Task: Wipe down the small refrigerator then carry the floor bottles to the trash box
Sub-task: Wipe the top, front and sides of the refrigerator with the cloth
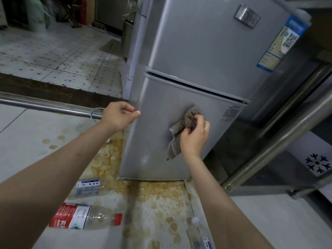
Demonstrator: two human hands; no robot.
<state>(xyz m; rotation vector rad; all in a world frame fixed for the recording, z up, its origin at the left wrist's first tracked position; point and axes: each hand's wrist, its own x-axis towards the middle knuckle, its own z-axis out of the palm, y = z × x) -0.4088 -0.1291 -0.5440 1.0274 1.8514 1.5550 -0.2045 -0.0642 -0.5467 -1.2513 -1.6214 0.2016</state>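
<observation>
three bottles (93, 218) on floor (161, 203) before refrigerator (188, 69), cloth (181, 130) against its lower door

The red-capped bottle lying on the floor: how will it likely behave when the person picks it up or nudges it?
The red-capped bottle looks clear and nearly empty, so it is probably light for its size. It lies on its side on the floor, so a nudge would likely set it rolling. Its thin plastic wall may dent under a firm grip, and the cap is on, so spilling seems unlikely.
</observation>
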